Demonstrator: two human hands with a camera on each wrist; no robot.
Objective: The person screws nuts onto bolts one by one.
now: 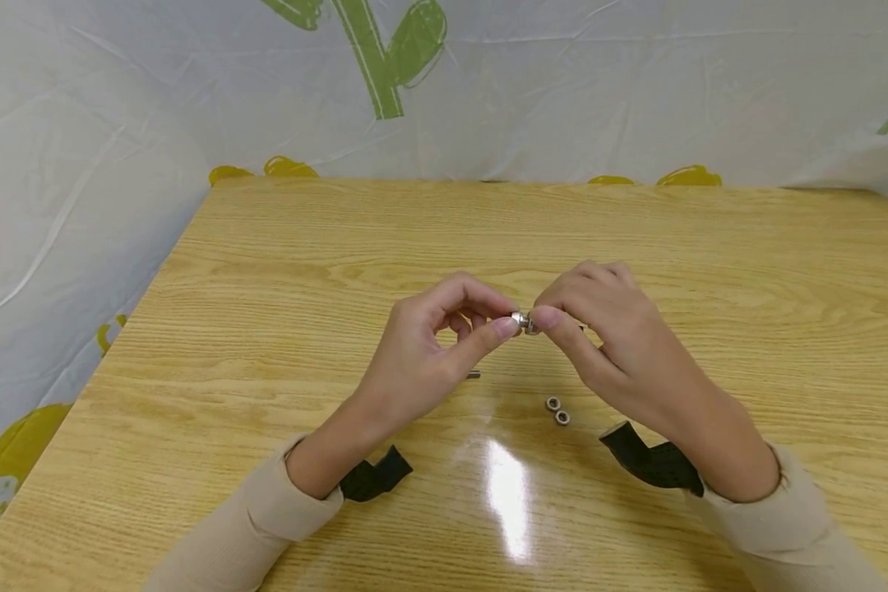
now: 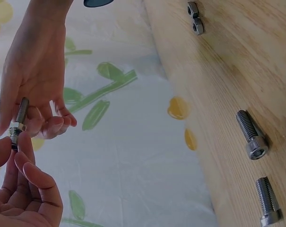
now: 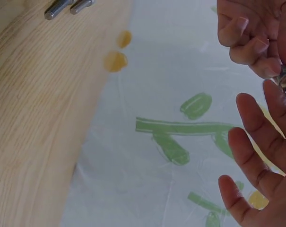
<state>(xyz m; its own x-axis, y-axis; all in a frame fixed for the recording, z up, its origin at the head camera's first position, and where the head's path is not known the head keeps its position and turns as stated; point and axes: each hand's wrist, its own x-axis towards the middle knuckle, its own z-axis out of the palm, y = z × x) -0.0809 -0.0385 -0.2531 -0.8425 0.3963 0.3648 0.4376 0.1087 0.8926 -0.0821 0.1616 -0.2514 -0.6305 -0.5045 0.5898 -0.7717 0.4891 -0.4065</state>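
Observation:
Between my two hands, over the middle of the table, is a metal bolt point(image 2: 23, 109) with a threaded shank. The thumb and forefinger of my left hand point(image 1: 432, 341) pinch it at its head point(image 1: 518, 318). My right hand point(image 1: 614, 337) holds a nut point(image 2: 16, 126) on the shank, thumb and forefinger against it, close beside the head. The shank's end sticks out past the right fingers. In the right wrist view the other fingers of the right hand point(image 3: 265, 146) are spread, and the bolt shows only partly at the edge.
Two loose nuts point(image 1: 558, 411) lie side by side on the wooden table point(image 1: 326, 247), below the hands. Two socket-head bolts point(image 2: 257, 147) rest on the table in the left wrist view; the left hand mostly hides them from the head camera. A patterned white sheet point(image 1: 562, 90) hangs behind.

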